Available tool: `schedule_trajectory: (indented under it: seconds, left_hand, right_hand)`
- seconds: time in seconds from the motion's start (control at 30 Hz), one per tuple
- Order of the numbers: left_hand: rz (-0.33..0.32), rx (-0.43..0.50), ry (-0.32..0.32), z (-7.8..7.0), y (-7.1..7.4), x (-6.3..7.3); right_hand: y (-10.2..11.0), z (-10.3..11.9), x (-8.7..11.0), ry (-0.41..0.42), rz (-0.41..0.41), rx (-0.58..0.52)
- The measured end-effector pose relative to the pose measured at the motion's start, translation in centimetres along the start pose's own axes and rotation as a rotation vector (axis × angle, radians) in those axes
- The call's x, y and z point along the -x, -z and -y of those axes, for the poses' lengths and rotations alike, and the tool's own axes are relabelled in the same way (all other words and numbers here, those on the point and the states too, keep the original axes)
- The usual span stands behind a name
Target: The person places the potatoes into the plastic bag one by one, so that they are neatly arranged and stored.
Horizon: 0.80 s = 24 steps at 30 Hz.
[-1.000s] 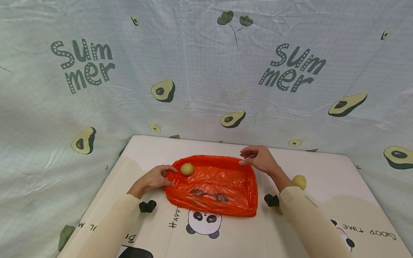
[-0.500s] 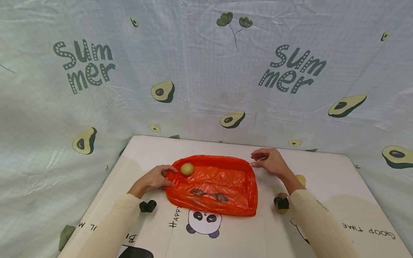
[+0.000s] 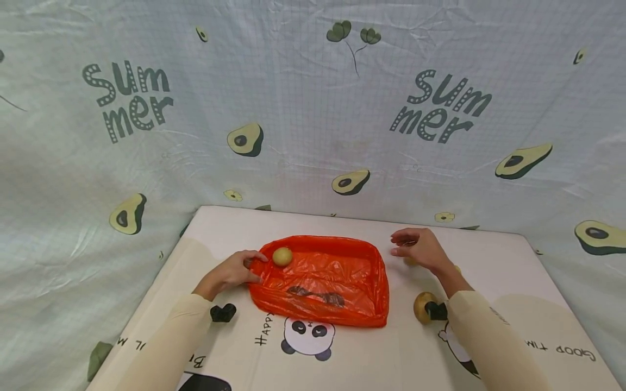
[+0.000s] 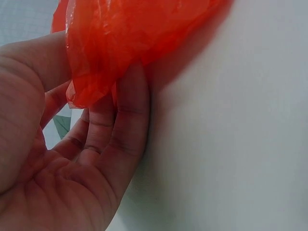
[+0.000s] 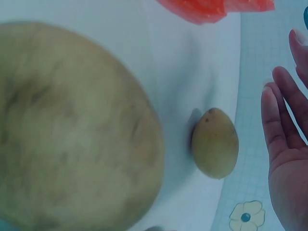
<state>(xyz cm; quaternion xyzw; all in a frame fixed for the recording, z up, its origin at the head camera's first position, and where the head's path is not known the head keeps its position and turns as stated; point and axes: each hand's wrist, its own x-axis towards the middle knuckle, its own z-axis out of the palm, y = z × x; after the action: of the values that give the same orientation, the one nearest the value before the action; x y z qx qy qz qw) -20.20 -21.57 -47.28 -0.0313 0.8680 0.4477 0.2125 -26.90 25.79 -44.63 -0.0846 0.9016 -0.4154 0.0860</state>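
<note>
A red plastic bag (image 3: 332, 266) lies spread open on the table like a shallow tray, its rim raised. Inside its far left corner sits one potato (image 3: 282, 256). My left hand (image 3: 237, 270) holds the bag's left edge; in the left wrist view the thumb is on one side of the red film (image 4: 115, 43) and the fingers on the other. My right hand (image 3: 419, 248) hovers right of the bag, fingers loosely bent and holding nothing. Below it in the right wrist view are a potato (image 5: 215, 143) and, very near the camera, a larger potato (image 5: 77, 130).
On the table's right side, a potato (image 3: 425, 308) lies beside the right wrist's black camera (image 3: 436, 311). Another potato (image 3: 457, 269) is mostly hidden behind the right forearm. The table (image 3: 362, 358) has panda prints; a patterned curtain (image 3: 293, 98) hangs behind it.
My right hand has moved right, from over the bag's far right corner to beyond its edge. Potatoes on the right have come partly into view. My left hand and the bag stay put.
</note>
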Motion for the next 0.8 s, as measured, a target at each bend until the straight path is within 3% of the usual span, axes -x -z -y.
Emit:
schedule_trajectory:
  seconds: [0.53, 0.8]
  left_hand:
    - [0.001, 0.009, -0.021, -0.1, 0.0, 0.1]
    - [0.000, -0.003, -0.032, 0.1, 0.1, 0.0]
  right_hand:
    - [1.2, -1.5, 1.0, -0.089, -0.029, -0.009]
    - [2.0, -2.2, 1.5, -0.043, -0.050, 0.043]
